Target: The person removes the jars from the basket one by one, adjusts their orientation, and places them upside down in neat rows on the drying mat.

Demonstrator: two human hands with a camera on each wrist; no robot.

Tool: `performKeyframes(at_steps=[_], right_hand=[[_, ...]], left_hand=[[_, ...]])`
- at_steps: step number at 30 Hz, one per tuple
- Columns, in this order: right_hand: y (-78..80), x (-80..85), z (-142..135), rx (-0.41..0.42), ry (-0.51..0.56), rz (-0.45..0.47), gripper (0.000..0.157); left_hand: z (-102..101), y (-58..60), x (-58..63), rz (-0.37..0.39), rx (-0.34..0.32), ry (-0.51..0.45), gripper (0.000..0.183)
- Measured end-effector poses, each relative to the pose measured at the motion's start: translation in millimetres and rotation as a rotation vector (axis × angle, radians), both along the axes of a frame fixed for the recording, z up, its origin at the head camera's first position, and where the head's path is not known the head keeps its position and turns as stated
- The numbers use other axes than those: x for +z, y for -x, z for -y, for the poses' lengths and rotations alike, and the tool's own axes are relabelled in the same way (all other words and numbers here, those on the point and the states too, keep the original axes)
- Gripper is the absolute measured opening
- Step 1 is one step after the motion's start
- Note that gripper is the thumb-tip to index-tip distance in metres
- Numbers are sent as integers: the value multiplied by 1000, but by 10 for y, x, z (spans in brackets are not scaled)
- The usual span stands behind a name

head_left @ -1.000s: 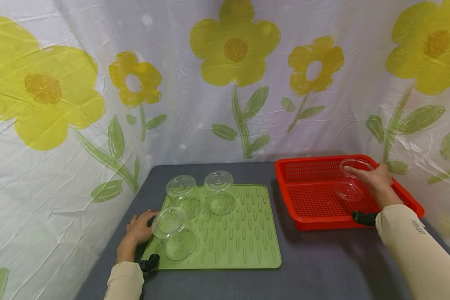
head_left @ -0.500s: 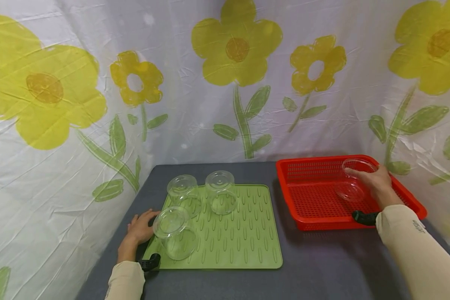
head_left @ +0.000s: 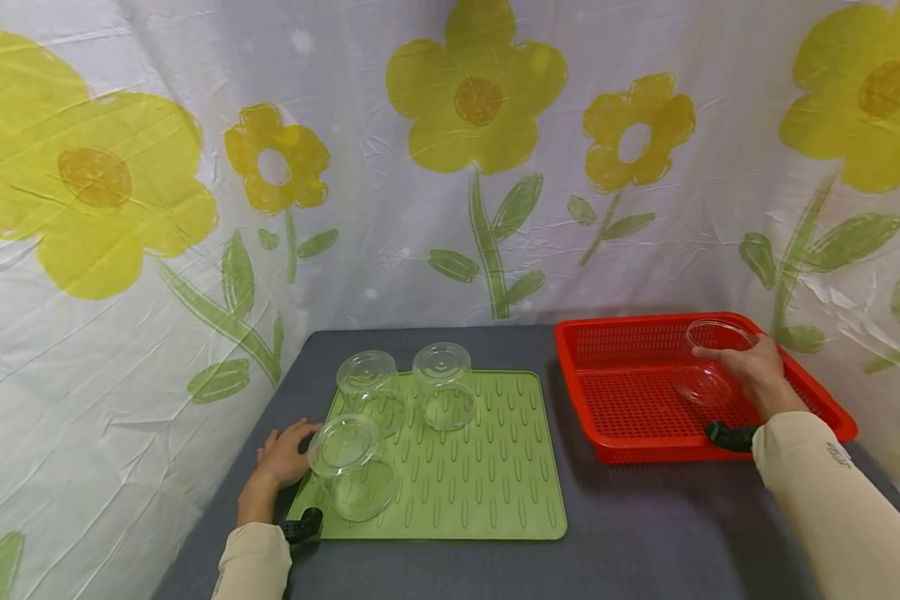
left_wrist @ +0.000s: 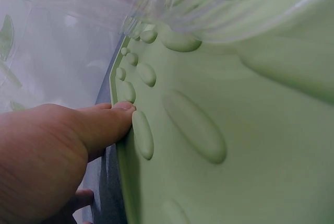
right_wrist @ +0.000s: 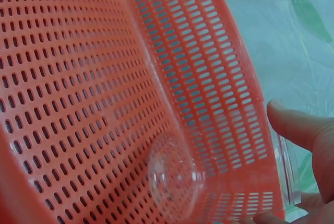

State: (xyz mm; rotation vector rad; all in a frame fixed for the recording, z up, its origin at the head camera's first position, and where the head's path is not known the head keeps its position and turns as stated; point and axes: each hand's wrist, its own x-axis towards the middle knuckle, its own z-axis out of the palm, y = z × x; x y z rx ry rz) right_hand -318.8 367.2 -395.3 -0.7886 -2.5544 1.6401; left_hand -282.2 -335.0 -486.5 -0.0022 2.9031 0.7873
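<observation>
At the red basket, my right hand [head_left: 753, 371] grips a clear round jar [head_left: 701, 386] near its wide rim. The jar's bottom is down inside the basket by the right wall. In the right wrist view, the thumb [right_wrist: 295, 122] lies along the rim and other fingertips show lower down. My left hand [head_left: 281, 462] rests at the left edge of a green ribbed mat [head_left: 487, 467]. Its thumb [left_wrist: 104, 127] presses on the mat's edge. Beside that hand stands a clear jar [head_left: 356, 483] on the mat, with two more clear jars [head_left: 373, 392] behind it.
The red slotted basket [head_left: 607, 446] stands right of the mat on a dark grey table [head_left: 450, 575]. A white curtain [head_left: 375, 192] with yellow flowers closes off the back and sides. Black wrist cameras [head_left: 729, 437] sit on both wrists.
</observation>
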Motion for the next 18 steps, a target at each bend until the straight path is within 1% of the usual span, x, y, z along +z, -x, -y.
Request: performKeyframes(at_steps=[7,18], right_hand=[[-7,1,0,-23,12,5,113],[-10,-4,23,4,-7,-22,111]], left_hand=[[7,2,-6,-2,1,-3,62],[6,-6,-9,0,5,-7,60]])
